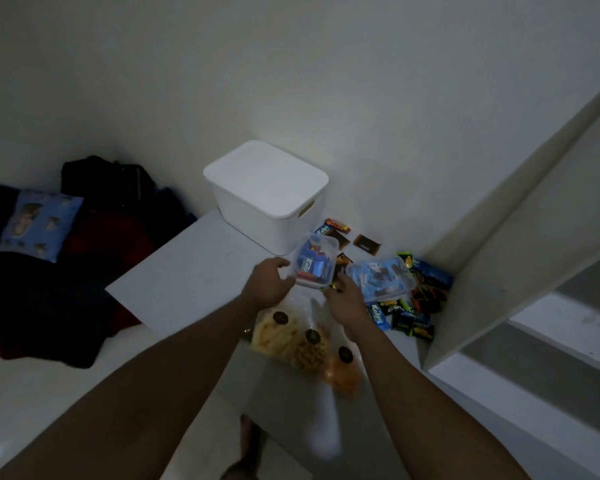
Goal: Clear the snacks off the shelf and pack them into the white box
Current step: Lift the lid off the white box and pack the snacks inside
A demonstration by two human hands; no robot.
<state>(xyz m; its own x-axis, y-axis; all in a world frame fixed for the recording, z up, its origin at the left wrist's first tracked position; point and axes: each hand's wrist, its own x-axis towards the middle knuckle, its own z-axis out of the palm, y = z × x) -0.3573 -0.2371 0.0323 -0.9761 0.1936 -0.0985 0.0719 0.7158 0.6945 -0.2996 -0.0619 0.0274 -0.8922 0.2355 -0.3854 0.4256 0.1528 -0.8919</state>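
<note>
We see only a person's arms and hands, and a little of one foot. The left forearm [160, 375] and the right forearm [426, 386] are bare all the way from the lower edge of the view to the wrists. Each looks broad near us and tapers to a slim wrist, as the wide lens draws it. The left hand [269, 284] and the right hand [347, 303] are bare as well; we make out the left thumb [280, 263] most plainly. In the dim light, finer marks escape us. Low between the arms a foot [248, 434] shows, dark and blurred; we cannot tell what it wears.
</note>
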